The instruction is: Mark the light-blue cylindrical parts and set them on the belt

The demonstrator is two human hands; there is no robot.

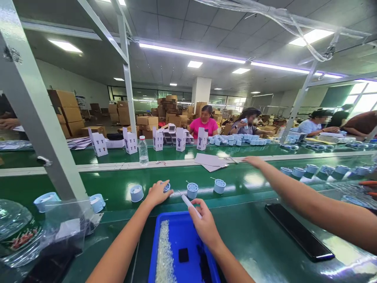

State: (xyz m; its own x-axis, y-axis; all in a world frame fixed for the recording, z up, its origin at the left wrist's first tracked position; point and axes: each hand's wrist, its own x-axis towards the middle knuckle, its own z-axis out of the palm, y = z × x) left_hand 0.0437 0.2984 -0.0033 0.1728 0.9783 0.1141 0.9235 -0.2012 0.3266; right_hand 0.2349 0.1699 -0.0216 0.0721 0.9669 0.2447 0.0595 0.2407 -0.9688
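On the green work bench (250,232), a blue tray (182,236) holds lots of tiny white beads (164,251). The right hand (204,226) pinches a white stick (190,206) in its fingers. The left hand (157,193) has spread fingers touching a small blue cup (167,187)

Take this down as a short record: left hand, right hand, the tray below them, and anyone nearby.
Left hand: the left hand lies over a pale blue spool on the green conveyor belt
Right hand: the right hand grips a white stick
Tray: a blue tray below the hands, holding pale granules
Nearby: a co-worker's hand reaches over the belt from the right
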